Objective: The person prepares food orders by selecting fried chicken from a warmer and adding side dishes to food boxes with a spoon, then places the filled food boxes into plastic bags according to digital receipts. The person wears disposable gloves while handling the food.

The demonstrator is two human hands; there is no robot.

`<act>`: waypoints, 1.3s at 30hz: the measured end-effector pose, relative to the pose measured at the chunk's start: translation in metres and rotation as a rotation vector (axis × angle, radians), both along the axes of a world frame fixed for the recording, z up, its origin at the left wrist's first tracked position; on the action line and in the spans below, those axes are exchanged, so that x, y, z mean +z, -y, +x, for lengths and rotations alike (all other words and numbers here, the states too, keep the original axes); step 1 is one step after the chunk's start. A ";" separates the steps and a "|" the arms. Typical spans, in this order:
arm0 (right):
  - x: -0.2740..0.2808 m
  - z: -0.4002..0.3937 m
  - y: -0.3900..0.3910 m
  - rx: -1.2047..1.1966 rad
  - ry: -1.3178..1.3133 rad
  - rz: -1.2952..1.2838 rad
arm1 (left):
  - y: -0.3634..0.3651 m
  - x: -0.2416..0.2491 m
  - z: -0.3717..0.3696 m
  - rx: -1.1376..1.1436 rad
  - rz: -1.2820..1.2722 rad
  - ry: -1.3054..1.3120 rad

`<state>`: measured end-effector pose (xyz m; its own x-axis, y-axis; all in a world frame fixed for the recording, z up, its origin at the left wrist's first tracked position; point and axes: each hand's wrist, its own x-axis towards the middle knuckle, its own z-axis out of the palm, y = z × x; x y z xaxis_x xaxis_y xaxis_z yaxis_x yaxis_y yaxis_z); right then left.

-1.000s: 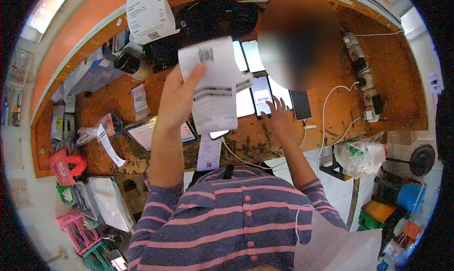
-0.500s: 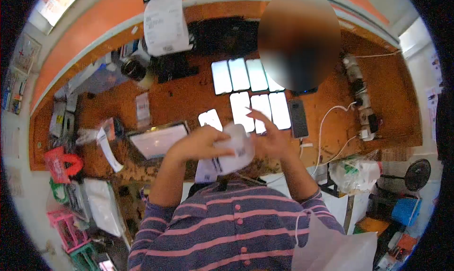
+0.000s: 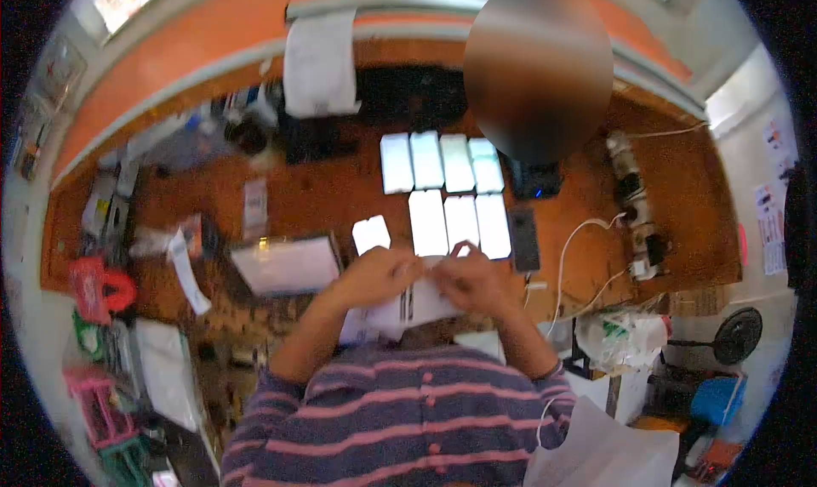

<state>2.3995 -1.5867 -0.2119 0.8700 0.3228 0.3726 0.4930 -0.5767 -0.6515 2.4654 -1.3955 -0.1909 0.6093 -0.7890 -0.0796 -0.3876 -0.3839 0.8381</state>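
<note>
In the head view, a white printed paper strip (image 3: 414, 307) with dark bars hangs between my hands, close to my chest. My left hand (image 3: 379, 276) is closed on its upper left edge. The fingers of my right hand (image 3: 471, 281) are pinched at the upper right of the same paper, almost touching the left fingertips. Just beyond the hands lie several phones with bright white screens (image 3: 427, 222). A single lit phone (image 3: 371, 234) sits apart, above my left hand. To the right of the lit group lies a dark phone (image 3: 525, 240).
A framed tablet-like panel (image 3: 289, 264) lies left of my hands. Another paper sheet (image 3: 320, 66) hangs at the back rail. White cables (image 3: 568, 253) run to a power strip (image 3: 640, 199) on the right. A curled paper strip (image 3: 187, 274) and red bag (image 3: 92, 290) are at left.
My hands have drawn together at the paper's top edge; the right fingers, raised and spread before, are now pinched on it. The camera view has tilted slightly, so the desk appears lower.
</note>
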 end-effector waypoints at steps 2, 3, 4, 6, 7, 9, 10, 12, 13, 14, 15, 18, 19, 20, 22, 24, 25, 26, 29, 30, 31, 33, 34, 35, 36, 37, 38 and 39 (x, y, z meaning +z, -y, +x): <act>0.015 -0.001 -0.003 -0.036 0.004 -0.083 | 0.001 0.008 0.004 0.029 -0.063 -0.025; 0.020 0.001 -0.002 -0.018 -0.001 0.008 | 0.000 0.010 0.005 0.040 -0.104 -0.057; 0.020 0.000 0.000 -0.076 -0.080 -0.017 | -0.003 0.012 0.001 0.097 -0.147 -0.181; 0.027 -0.005 0.006 -0.125 -0.356 -0.062 | -0.021 0.011 0.001 0.039 -0.023 -0.214; 0.031 -0.006 0.013 -0.111 -0.555 -0.082 | -0.031 0.010 0.003 0.009 0.039 -0.233; 0.008 -0.015 0.026 -0.069 -0.516 -0.010 | -0.052 0.003 -0.002 0.043 0.088 -0.256; 0.005 -0.019 0.028 -0.059 -0.524 0.027 | -0.060 -0.005 -0.007 0.093 0.097 -0.279; -0.011 -0.025 0.039 -0.080 -0.593 -0.103 | -0.072 -0.001 -0.016 0.209 0.164 -0.321; -0.024 -0.024 0.042 -0.152 -0.519 -0.062 | -0.082 -0.011 -0.019 0.318 0.160 -0.266; -0.036 -0.024 0.044 -0.226 -0.444 -0.021 | -0.098 -0.030 -0.023 0.423 0.156 -0.208; -0.042 -0.023 0.047 -0.301 -0.367 0.019 | -0.114 -0.045 -0.025 0.526 0.152 -0.148; -0.041 -0.018 0.045 -0.403 -0.601 -0.148 | -0.159 -0.064 -0.034 0.618 0.359 -0.026; -0.044 -0.016 0.040 -0.402 -0.592 -0.207 | -0.168 -0.065 -0.038 0.618 0.415 -0.009; -0.052 -0.014 0.027 -0.358 -0.585 -0.361 | -0.151 -0.037 -0.042 0.597 0.530 0.025; -0.057 -0.013 -0.009 -0.121 -0.734 -0.221 | -0.141 -0.069 -0.051 0.529 0.255 0.175; -0.050 -0.003 -0.049 0.211 -0.600 -0.189 | -0.111 -0.058 -0.049 0.281 0.143 0.040; -0.051 0.003 -0.063 0.382 -0.521 -0.108 | -0.102 -0.067 -0.054 0.224 0.131 0.130; -0.048 0.006 -0.075 0.433 -0.546 -0.139 | -0.102 -0.064 -0.050 0.104 0.037 0.028; -0.012 0.024 -0.081 0.395 -0.672 -0.348 | -0.112 -0.055 -0.050 0.141 0.343 0.014; -0.020 0.028 -0.072 0.374 -0.788 -0.373 | -0.121 -0.055 -0.050 0.192 0.324 0.047; -0.029 0.032 -0.062 0.391 -0.714 -0.384 | -0.135 -0.056 -0.053 0.242 0.303 0.075; -0.067 0.036 -0.039 0.342 -0.660 -0.333 | -0.159 -0.059 -0.058 0.310 0.275 0.107; -0.063 0.038 -0.038 0.299 -0.741 -0.341 | -0.169 -0.060 -0.062 0.329 0.269 0.113; -0.056 0.040 -0.037 0.255 -0.823 -0.348 | -0.176 -0.062 -0.063 0.347 0.263 0.116; -0.052 0.041 -0.035 0.209 -0.908 -0.354 | -0.180 -0.064 -0.064 0.348 0.236 0.013; -0.056 0.040 -0.031 0.231 -0.917 -0.270 | -0.185 -0.067 -0.066 0.357 0.227 -0.010; -0.063 0.041 -0.026 0.252 -0.923 -0.186 | -0.190 -0.072 -0.069 0.368 0.218 -0.032; -0.067 0.041 -0.023 0.274 -0.926 -0.103 | -0.196 -0.075 -0.071 0.378 0.209 -0.053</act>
<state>2.4405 -1.5640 -0.2789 0.6942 0.5504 -0.4639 -0.0643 -0.5944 -0.8016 2.3944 -1.1997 -0.2659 0.8429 -0.4748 -0.2531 -0.1455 -0.6541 0.7423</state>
